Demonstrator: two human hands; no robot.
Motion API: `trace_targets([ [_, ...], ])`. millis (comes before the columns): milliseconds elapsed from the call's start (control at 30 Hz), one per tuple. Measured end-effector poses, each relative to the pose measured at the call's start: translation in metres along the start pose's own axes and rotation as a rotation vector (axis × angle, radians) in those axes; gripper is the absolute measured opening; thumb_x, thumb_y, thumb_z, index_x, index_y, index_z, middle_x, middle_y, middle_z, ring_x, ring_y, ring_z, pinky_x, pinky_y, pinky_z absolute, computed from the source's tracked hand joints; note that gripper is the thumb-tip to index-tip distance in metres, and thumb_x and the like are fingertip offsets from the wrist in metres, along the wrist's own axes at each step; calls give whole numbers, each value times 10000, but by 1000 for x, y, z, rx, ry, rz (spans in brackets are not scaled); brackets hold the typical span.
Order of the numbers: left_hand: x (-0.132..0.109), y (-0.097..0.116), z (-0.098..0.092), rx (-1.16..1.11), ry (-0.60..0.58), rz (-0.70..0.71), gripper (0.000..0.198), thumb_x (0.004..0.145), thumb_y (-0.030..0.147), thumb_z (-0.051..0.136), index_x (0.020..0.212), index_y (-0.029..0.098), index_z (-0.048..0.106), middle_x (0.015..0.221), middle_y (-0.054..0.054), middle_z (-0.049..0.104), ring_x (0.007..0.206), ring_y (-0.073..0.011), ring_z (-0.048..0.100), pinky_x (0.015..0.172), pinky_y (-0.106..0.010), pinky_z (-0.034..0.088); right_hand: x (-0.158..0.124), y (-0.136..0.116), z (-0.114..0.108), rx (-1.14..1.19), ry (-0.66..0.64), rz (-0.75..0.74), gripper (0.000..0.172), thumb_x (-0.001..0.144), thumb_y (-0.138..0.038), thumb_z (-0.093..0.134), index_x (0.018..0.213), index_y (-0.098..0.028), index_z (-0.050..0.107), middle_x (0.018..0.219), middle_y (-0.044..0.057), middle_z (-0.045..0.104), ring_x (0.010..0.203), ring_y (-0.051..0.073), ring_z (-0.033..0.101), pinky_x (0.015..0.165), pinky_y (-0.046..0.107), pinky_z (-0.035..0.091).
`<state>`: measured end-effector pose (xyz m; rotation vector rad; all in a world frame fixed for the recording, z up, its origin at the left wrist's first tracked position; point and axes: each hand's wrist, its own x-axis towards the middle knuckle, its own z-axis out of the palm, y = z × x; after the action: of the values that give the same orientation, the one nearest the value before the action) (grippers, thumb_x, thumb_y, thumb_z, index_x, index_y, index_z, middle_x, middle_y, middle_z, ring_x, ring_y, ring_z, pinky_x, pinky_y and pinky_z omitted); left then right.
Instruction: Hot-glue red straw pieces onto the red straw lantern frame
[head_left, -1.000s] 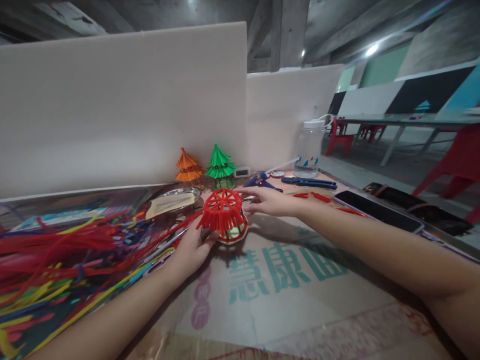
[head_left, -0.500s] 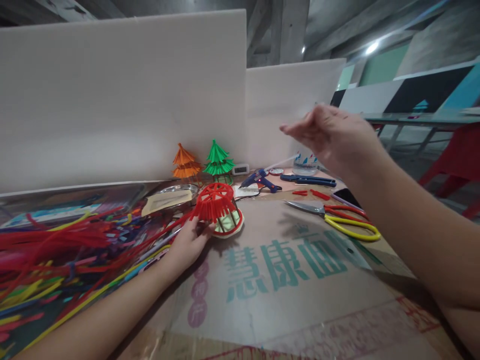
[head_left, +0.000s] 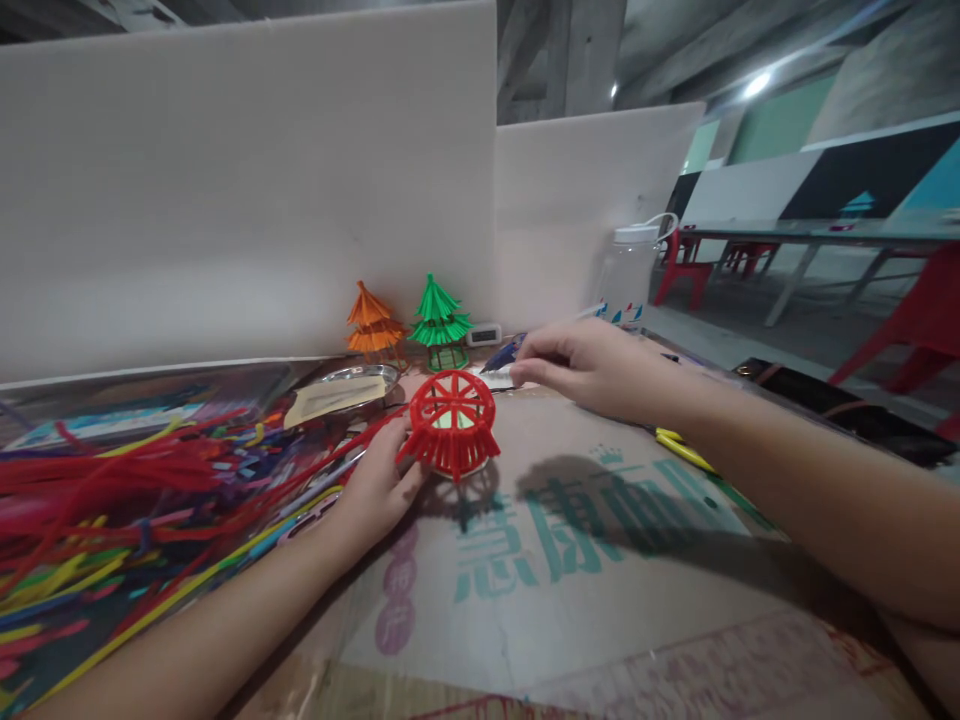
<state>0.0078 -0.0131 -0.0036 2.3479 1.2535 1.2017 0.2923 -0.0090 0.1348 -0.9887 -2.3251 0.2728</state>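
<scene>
Far left, a heap of fuzzy craft strips [head_left: 150,490], mostly red and yellow, plus blue and pink. White panel [head_left: 247,190] stands upright behind it. Next, a shiny metal dish [head_left: 388,377] with a yellowish paper piece [head_left: 330,401] lying across its front left. Orange tiered model [head_left: 375,330] upright near the panel.

Left hand [head_left: 379,490] is half curled, fingers and thumb lightly holding the left side of the red model [head_left: 453,450]; fingertips partly hidden. Green tiered model [head_left: 440,325] stands behind, just beside the orange one. Red model sits mid-table at the back edge of the printed sheet [head_left: 525,640], its spoked round top tipped toward the camera, fringe hanging below the ring, shadow falling in front.

Small digital display [head_left: 484,336] right of the green model. Blue glue gun [head_left: 504,354] mostly covered by the right hand [head_left: 585,365]. That hand is off the red model, fingers bent, thumb close to fingertips; slightly blurred, can't tell if anything is pinched.

Clear bottle [head_left: 628,275] stands behind it, white lid. Yellow handle [head_left: 684,450] pokes out under the right forearm. Black case [head_left: 832,405] far right, red chairs [head_left: 919,335] beyond.
</scene>
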Motion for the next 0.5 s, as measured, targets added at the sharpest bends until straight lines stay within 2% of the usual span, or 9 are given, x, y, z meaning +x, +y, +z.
trace_targets([
  [133, 0, -2, 0, 26, 2, 52, 407, 945, 290, 564, 1343, 209, 553, 1402, -139, 611, 1321, -284, 555, 1161, -470, 411, -3, -1, 7, -67, -60, -42, 267, 993, -291, 515, 968, -212, 770, 898, 54, 761, 768, 185, 646, 662, 283, 395],
  [233, 1, 0, 0, 13, 11, 45, 397, 943, 296, 563, 1330, 205, 566, 1363, -134, 632, 1278, -278, 585, 1142, -462, 435, -1, 8, 9, -142, -181, -33, 275, 976, -344, 573, 864, -210, 784, 783, 51, 729, 666, 176, 594, 625, 296, 353],
  [300, 2, 4, -1, -27, 7, 18, 370, 940, 311, 555, 1289, 198, 595, 1298, -131, 661, 1207, -271, 624, 1101, -441, 476, 0, 15, 9, -152, -281, -28, 311, 961, -436, 608, 836, -223, 795, 755, 41, 712, 647, 171, 571, 616, 297, 341],
  [367, 4, 8, -2, -73, -15, -33, 348, 934, 323, 544, 1246, 189, 619, 1195, -123, 699, 1105, -261, 663, 1027, -413, 530, 2, 19, 9, -124, -329, -17, 313, 937, -510, 632, 919, -260, 819, 806, 35, 724, 701, 180, 589, 636, 292, 357],
  [500, 6, 15, -2, -126, -31, -127, 338, 923, 373, 533, 1168, 169, 645, 981, -93, 729, 905, -241, 684, 877, -370, 591, 3, 17, 12, -52, -359, 15, 295, 893, -488, 686, 1066, -293, 824, 835, 23, 730, 723, 177, 591, 646, 281, 370],
])
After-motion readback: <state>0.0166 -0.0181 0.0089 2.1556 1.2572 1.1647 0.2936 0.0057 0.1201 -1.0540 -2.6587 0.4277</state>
